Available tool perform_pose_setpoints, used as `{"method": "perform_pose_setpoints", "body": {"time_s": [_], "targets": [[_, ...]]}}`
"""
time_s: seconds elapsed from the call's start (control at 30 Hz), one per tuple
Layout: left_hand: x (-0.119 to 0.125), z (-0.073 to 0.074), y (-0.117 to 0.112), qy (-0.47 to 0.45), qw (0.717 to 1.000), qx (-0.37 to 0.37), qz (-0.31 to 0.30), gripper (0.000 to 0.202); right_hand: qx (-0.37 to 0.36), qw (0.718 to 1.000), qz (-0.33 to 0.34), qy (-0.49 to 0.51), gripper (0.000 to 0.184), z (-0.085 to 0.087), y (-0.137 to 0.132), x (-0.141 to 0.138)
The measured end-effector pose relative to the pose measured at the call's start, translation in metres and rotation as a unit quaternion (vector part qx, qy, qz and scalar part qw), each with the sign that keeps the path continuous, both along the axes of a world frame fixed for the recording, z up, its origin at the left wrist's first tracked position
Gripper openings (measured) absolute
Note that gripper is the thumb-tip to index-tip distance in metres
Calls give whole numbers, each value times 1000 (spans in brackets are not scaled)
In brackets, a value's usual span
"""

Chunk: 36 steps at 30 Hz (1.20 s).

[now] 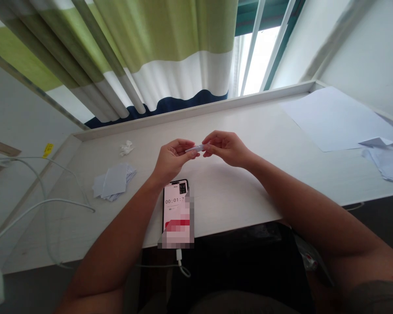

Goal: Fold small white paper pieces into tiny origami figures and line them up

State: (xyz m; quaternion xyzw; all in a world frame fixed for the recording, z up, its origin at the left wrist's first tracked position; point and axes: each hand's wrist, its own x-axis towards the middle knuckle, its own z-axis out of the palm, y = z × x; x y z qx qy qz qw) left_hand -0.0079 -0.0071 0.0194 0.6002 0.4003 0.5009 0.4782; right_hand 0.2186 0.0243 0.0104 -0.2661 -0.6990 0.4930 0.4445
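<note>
A small folded piece of white paper (196, 148) is held between my two hands, just above the middle of the desk. The fingers and thumb of my left hand (174, 158) pinch its left end. At its right end, my right hand (228, 148) grips it between thumb and fingertips, which partly hide that side. Below my left hand lies a phone (174, 209) with a timer on its screen, its lower part blurred out.
On the left are a stack of small paper pieces (115, 181), a crumpled white tissue (126, 148) and white cables (68, 201). Large white sheets (343, 117) and a folded paper pile (388, 161) lie at the right. A raised ledge (196, 110) borders the desk's back, before a curtain (170, 39).
</note>
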Motion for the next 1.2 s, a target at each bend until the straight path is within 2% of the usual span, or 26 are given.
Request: {"method": "perform_pose_setpoints", "body": {"time_s": [0.13, 0.27, 0.43, 0.63, 0.73, 0.93, 1.03, 1.2], "targets": [[1, -4, 0, 15, 1000, 6, -3, 46, -12, 1000, 8, 13, 46, -4, -1, -4], [4, -6, -1, 37, 999, 16, 19, 47, -12, 999, 4, 30, 44, -6, -3, -7], [6, -4, -3, 26, 998, 35, 46, 48, -5, 1000, -4, 29, 42, -5, -5, -10], [9, 1, -7, 17, 998, 41, 43, 49, -19, 1000, -14, 21, 49, -4, -4, -9], [11, 4, -10, 22, 998, 42, 40, 51, 7, 1000, -4, 24, 44, -3, -6, -8], [10, 4, -8, 4, 999, 24, 41, 55, 117, 993, -33, -1, 25, -3, -9, -8], [8, 3, -7, 16, 999, 7, 29, 54, 129, 991, -37, -11, 25, -6, -7, -7], [5, 3, -8, 71, 997, -13, 11, 41, 107, 993, -45, -22, 31, -5, -6, -5]]}}
